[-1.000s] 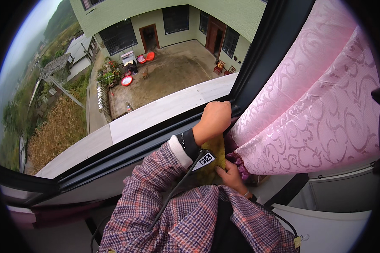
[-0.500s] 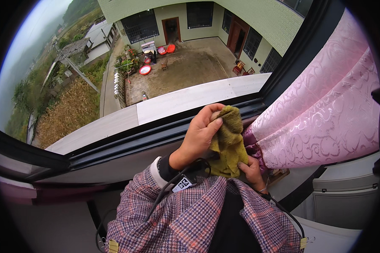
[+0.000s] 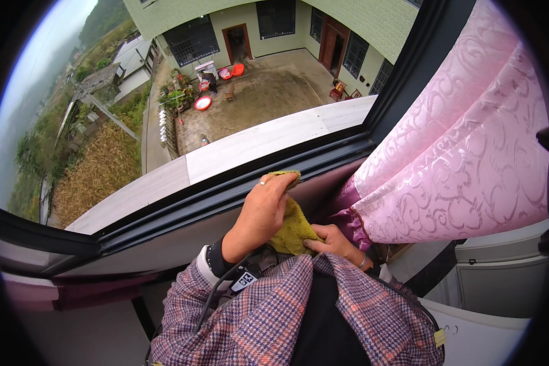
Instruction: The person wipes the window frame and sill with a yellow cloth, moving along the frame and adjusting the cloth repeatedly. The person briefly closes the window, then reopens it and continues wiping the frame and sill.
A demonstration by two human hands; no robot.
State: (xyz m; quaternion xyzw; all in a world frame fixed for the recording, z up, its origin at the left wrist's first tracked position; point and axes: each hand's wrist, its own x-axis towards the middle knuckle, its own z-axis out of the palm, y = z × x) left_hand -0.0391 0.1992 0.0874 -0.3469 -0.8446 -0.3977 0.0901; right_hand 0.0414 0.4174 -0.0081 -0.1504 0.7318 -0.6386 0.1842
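Note:
A yellow-green cloth hangs between my two hands, just on the room side of the window frame. My left hand, with a ring on one finger, has its fingers folded over the cloth's upper end, close to the dark sill track. Lower and to the right, my right hand pinches the bottom edge of the cloth between thumb and fingers. Part of the cloth is hidden behind my left hand.
A pink patterned curtain is gathered on the right. Past the open window lie a pale outer ledge and a courtyard below with red basins. At lower right stands a pale cabinet-like piece.
Both hands and the cloth have shifted left and down in view. My left hand has turned over, its back now facing up, and covers more of the cloth.

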